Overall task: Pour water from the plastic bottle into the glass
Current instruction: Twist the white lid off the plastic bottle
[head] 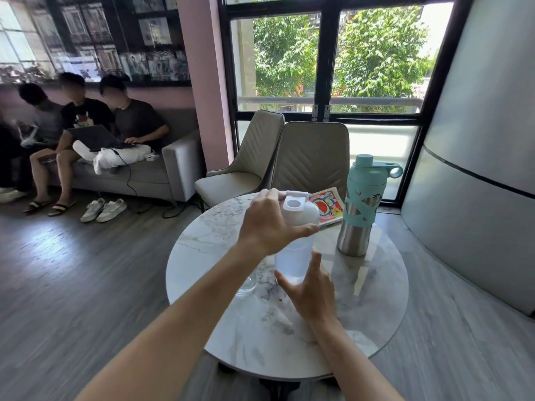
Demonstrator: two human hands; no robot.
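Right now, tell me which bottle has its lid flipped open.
The plastic bottle under the left hand: its white flip lid stands open. The teal steel bottle behind it is capped.

The left hand (pixel 270 224) grips the plastic bottle (pixel 293 256) near its open cap above the tabletop (pixel 376 299); the right hand (pixel 314 290) hovers spread beside its base, the glass (pixel 246 286) partly hidden.

Two hands over round table (pixel 376 299): left hand (pixel 269 224), right hand (pixel 314 290). On table: one plastic bottle (pixel 295 256), one glass (pixel 246 286), one metal flask (pixel 362 206), one book (pixel 328 206). Behind table: two chairs (pixel 249 160) (pixel 312 157). Left of table: one sofa (pixel 170 169), three people (pixel 136 123), one laptop (pixel 92 137), two white sneakers (pixel 111 209).
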